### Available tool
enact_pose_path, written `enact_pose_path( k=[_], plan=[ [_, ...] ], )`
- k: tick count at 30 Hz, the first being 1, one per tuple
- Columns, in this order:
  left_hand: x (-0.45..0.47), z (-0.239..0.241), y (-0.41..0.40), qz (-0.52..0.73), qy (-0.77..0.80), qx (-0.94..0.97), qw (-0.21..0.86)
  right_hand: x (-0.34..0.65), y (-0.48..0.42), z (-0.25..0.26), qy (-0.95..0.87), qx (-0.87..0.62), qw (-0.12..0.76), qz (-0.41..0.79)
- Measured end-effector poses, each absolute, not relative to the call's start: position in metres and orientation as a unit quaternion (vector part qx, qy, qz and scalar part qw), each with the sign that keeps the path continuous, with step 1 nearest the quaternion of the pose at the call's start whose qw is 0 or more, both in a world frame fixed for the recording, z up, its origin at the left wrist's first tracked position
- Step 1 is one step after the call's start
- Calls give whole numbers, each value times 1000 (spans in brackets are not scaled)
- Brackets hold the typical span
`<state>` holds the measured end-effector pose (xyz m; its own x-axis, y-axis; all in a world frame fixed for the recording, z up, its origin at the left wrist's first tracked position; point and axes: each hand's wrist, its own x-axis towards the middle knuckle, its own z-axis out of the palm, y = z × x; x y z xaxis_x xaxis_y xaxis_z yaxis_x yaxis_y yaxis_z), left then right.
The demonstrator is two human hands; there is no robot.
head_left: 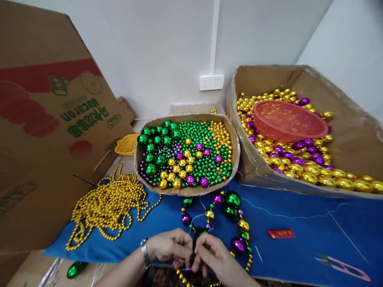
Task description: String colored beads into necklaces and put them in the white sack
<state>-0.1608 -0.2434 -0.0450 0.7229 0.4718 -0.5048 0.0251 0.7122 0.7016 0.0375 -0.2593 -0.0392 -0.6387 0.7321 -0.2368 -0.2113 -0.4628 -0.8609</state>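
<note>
In front of me, my left hand [175,247] and my right hand [214,255] meet with their fingertips pinched close together. A thin white thread [196,217] runs down into the pinch, and its exact course between the fingers is hidden. Around and behind the hands lies a bead necklace with green, purple and gold balls [238,245] of mixed sizes. Small gold beads [183,279] hang below my fingers, near the table's front edge. A silver watch [145,253] sits on my left wrist.
Behind the necklace stands a cut-down carton [187,190] of loose beads. A larger carton [254,159] at right holds beads and a red basin [290,121]. Gold bead strands [110,205] lie left, beside a tall cardboard box [44,159]. Pink-handled snips [344,268] and a red packet [280,234] lie right.
</note>
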Motion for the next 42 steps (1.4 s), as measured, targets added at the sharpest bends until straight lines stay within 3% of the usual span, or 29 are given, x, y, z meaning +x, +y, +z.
enact_pose_path(
  k=[6,8,23,34,42],
  plan=[
    [-131,-14,-212,380,383,416,732,59,-217,-31,-423,-388,413,707],
    [-117,-9,-202,412,376,434,707,72,-204,-29,-424,-409,438,680],
    [-105,-12,-206,441,475,389,655,79,-197,-25,-538,-434,400,602],
    [-106,-4,-207,462,452,450,616,72,-182,-13,-630,-401,305,591],
    [-108,-1,-206,467,429,487,600,76,-174,0,-644,-409,306,569]
  ],
)
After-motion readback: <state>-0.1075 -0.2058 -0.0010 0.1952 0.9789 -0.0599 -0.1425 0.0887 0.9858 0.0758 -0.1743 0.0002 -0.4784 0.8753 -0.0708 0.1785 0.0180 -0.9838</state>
